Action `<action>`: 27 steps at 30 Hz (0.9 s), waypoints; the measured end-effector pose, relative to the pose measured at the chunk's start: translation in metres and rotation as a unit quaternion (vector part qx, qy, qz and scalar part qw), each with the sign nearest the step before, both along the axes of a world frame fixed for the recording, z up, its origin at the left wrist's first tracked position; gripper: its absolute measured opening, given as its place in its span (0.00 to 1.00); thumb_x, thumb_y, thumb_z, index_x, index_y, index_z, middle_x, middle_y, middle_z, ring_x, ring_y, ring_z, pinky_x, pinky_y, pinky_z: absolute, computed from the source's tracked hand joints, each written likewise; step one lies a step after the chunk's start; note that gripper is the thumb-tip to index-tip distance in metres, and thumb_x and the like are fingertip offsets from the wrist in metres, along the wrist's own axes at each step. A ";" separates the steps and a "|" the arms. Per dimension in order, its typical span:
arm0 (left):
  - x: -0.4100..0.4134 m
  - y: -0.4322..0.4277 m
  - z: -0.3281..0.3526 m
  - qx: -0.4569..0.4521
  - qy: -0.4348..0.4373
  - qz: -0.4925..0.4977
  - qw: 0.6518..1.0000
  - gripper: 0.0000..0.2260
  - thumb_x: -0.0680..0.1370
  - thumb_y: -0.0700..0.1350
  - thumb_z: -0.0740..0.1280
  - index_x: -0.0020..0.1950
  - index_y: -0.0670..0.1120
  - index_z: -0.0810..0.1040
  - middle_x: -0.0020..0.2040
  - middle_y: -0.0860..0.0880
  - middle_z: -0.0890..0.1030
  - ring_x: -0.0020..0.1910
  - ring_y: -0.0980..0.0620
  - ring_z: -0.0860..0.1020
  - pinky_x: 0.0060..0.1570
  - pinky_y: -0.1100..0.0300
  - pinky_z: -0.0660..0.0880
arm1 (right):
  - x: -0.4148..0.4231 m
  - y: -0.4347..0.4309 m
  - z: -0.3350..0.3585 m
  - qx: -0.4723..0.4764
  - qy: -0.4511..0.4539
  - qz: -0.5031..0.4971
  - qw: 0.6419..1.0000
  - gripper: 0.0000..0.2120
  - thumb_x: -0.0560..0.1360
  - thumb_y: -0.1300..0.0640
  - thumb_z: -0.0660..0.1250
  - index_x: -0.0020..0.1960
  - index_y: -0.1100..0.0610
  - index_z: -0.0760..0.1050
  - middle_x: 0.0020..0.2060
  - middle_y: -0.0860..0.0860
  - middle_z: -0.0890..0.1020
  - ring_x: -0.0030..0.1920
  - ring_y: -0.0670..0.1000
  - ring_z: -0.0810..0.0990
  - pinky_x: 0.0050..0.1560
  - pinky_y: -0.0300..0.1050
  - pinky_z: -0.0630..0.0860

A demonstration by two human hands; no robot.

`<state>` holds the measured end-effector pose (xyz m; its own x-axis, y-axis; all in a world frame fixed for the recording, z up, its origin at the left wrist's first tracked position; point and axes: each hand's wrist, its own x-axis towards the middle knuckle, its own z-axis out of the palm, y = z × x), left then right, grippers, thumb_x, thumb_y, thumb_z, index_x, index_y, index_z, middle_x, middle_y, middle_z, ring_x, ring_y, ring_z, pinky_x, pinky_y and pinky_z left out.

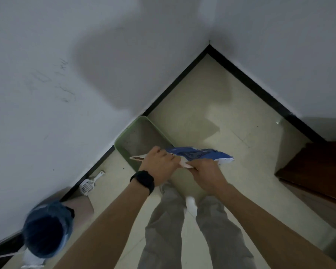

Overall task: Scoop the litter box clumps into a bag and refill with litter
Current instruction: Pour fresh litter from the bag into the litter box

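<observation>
A green litter box [122,141] with grey litter inside sits on the floor against the left wall. Above its near end I hold a blue and white litter bag [194,153], lying nearly flat. My left hand [159,166] grips the bag's open end, which points left over the box. My right hand [208,171] grips the bag from below near its middle. A white slotted scoop [89,183] lies on the floor by the wall. A blue bag [47,228] lines a bin at the lower left, its mouth open.
White walls meet in a corner ahead, edged with black skirting [182,78]. The floor is pale tile [211,105]. A brown wooden piece of furniture [318,167] stands at the right. My legs in grey trousers [182,230] are below my hands.
</observation>
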<state>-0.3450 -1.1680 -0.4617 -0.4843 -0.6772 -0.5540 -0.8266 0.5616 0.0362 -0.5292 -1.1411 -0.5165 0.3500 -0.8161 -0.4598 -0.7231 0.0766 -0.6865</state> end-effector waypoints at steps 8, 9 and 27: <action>0.089 -0.008 -0.026 0.160 -0.029 0.203 0.965 0.20 0.81 0.58 0.57 0.74 0.58 0.65 0.70 0.53 0.72 0.69 0.49 0.68 0.69 0.54 0.60 | -0.028 -0.015 0.060 -0.052 0.010 -0.044 0.998 0.09 0.74 0.62 0.70 0.51 0.51 0.85 0.40 0.43 0.85 0.39 0.41 0.79 0.42 0.35 0.73; 0.093 -0.010 -0.027 0.148 -0.038 0.187 0.970 0.18 0.82 0.54 0.55 0.72 0.59 0.68 0.68 0.53 0.74 0.67 0.49 0.70 0.68 0.54 0.61 | -0.034 -0.017 0.066 -0.058 0.013 -0.072 0.996 0.10 0.74 0.61 0.72 0.53 0.51 0.85 0.41 0.40 0.84 0.41 0.36 0.79 0.43 0.29 0.71; -0.057 -0.120 -0.009 0.124 -0.164 0.076 0.976 0.13 0.83 0.46 0.54 0.56 0.49 0.78 0.52 0.50 0.82 0.50 0.48 0.80 0.55 0.54 0.72 | -0.165 -0.142 -0.018 0.078 0.203 -0.062 0.974 0.14 0.81 0.53 0.59 0.57 0.51 0.83 0.47 0.52 0.86 0.44 0.52 0.82 0.45 0.37 0.71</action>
<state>-0.4024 -1.2879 -0.4711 -0.1579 -0.5537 -0.8176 -0.8899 0.4386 -0.1252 -0.6946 -1.2836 -0.5345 0.0165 -0.7496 -0.6617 -0.9110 0.2615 -0.3189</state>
